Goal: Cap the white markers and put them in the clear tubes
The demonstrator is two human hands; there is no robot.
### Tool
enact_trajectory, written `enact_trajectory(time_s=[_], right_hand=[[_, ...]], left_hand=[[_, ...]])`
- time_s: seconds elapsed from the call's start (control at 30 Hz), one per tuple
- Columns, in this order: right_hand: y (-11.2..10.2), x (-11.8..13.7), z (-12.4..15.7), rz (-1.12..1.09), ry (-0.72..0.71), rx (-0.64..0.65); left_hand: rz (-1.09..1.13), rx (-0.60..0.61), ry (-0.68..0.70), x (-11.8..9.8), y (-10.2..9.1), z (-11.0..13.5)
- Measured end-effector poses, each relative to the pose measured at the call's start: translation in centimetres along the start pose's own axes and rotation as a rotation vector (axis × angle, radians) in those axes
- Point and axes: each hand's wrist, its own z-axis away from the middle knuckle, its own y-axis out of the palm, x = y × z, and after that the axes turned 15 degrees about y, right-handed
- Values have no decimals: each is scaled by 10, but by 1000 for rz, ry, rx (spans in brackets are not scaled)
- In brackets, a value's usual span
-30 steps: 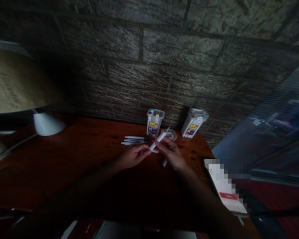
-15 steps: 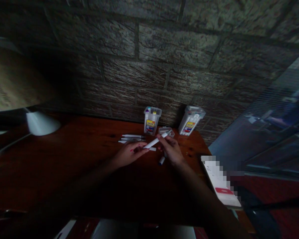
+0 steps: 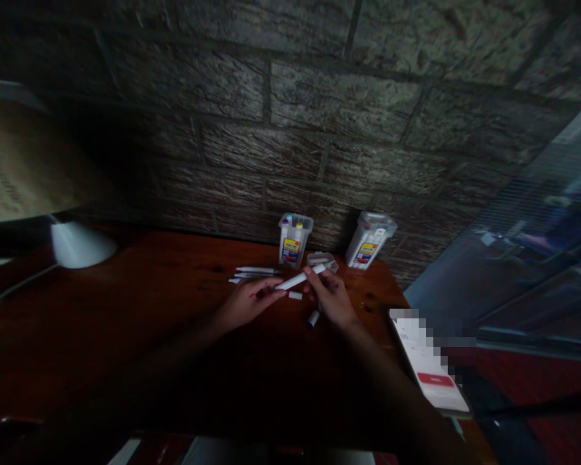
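Note:
Between my two hands a white marker [image 3: 297, 279] slants up to the right. The fingers of my left hand [image 3: 252, 299] are closed on its lower end, and red marks show on that hand. My right hand [image 3: 334, 298] pinches its upper part. On the table just below lie a white cap with a red end [image 3: 294, 295] and a white cap with a dark blue end [image 3: 312, 319]. Several white markers [image 3: 255, 273] lie side by side beyond my left hand. A clear lid [image 3: 315, 258] rests behind the marker, partly hidden by it.
A clear box of markers [image 3: 294, 244] stands open near the brick wall [image 3: 295, 148]. To its right is another marker box [image 3: 368, 245]. A lamp [image 3: 80, 244] stands at the left, and a phone with a lit screen [image 3: 433, 365] lies at the table's right edge.
The view has shifted slightly, so most things sit a little lower. Both hands still hold the marker, which now lies slightly flatter.

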Motion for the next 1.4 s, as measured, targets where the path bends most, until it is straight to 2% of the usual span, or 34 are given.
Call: enact_trajectory(time_s=[0.27, 0.5, 0.67, 0.9, 1.17, 1.4], right_hand=[[0, -8, -8, -160, 30, -9], [-1, -9, -7, -106, 5, 13], [2, -7, -4, -159, 21, 35], [2, -9, -6, -194, 6, 91], [-1, -11, -7, -84, -1, 128], [1, -12, -6, -14, 56, 96]], left_hand=[[-2, -89, -11, -2, 3, 0], [-37, -100, -14, 0, 1, 0], [-54, -99, -1, 0, 0, -1], [-12, 6, -64, -4, 2, -1], [-3, 144, -7, -16, -5, -4], [59, 241, 59, -16, -5, 0]])
